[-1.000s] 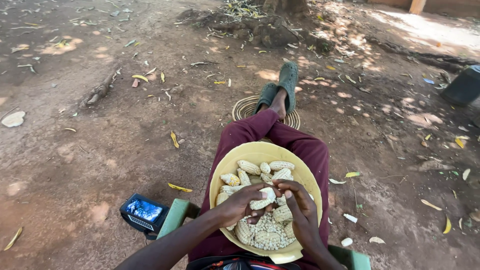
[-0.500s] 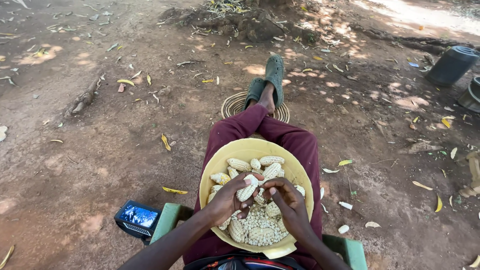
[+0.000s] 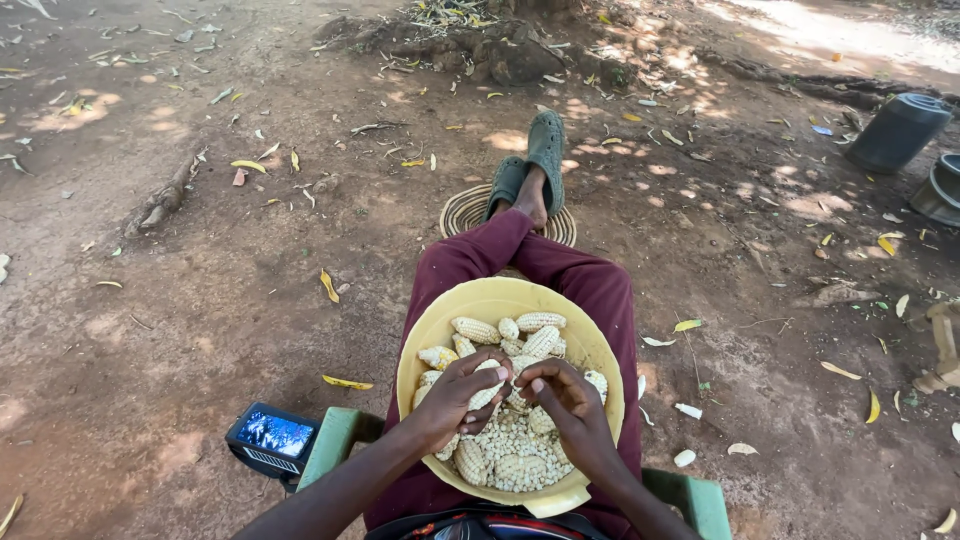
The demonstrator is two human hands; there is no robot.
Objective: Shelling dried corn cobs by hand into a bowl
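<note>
Left hand [image 3: 452,393] grips a corn cob [image 3: 489,385] (long axis slanting up-right); right hand [image 3: 572,402] pinches its tip.

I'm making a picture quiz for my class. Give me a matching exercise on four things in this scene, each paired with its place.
Things:
1. yellow bowl
2. woven mat
3. dark plastic container
4. maize cob

Places:
A. on the ground at the far right
B. between both hands
C. on the person's lap
D. under the feet in green clogs

Pairs: 1-C, 2-D, 3-A, 4-B
</note>
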